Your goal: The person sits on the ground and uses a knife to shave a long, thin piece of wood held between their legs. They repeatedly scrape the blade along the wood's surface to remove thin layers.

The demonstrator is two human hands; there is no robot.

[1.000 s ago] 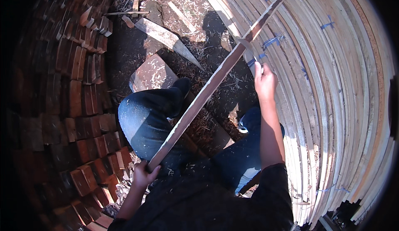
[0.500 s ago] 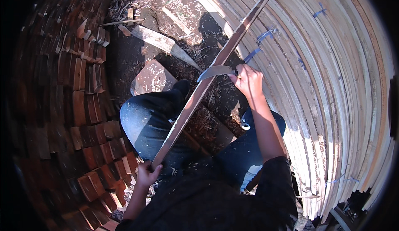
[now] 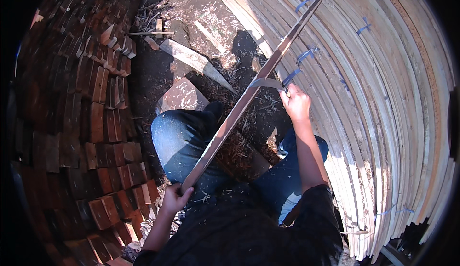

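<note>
A long, narrow wooden strip [image 3: 227,126] with rough bark-like edges slants from my lap up to the far right. Its near end sits in my left hand [image 3: 175,198], whose fingers are wrapped round it beside my left thigh. My right hand [image 3: 297,104] is closed on the handle of a curved knife [image 3: 266,82], mostly hidden by the fingers. The blade lies across the strip around its middle, its tip at the strip's left edge.
Stacked reddish-brown wood blocks [image 3: 100,170] rise along the left. Long pale wooden strips [image 3: 364,136], tied with blue bands [image 3: 306,55], fill the right. A pointed board [image 3: 194,61], a flat slab [image 3: 182,96] and wood shavings [image 3: 211,17] lie on the ground ahead.
My right hand and the knife have shifted slightly right and nearer me, with the blade now turned flatter across the strip. My left hand still grips the strip's near end.
</note>
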